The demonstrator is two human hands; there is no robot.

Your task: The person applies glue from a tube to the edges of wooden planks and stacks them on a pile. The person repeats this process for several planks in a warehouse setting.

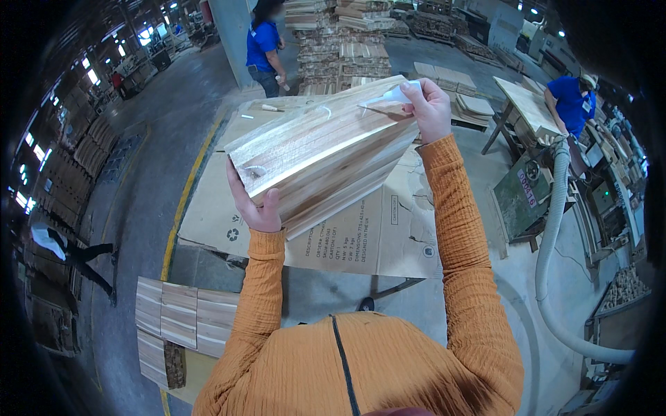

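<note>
A striped light and brown wooden panel (322,139) is tilted up in front of me, over the cardboard-covered table. My left hand (255,204) grips its left end, thumb on the near edge and fingers mostly hidden around the end. My right hand (430,111) is at the upper right corner, closed around a small white bottle (397,94) with a tapered tip. That tip lies close to the panel's face; I cannot tell whether it touches. A dark thin mark runs along the wood just below the bottle.
Printed cardboard (333,243) covers the table. A wooden-handled tool (272,108) and a short white stick (247,116) lie beyond the panel. Stacked panels (180,315) stand lower left. A grey hose (548,256) curves on the right. People in blue shirts stand ahead and at right; someone walks left.
</note>
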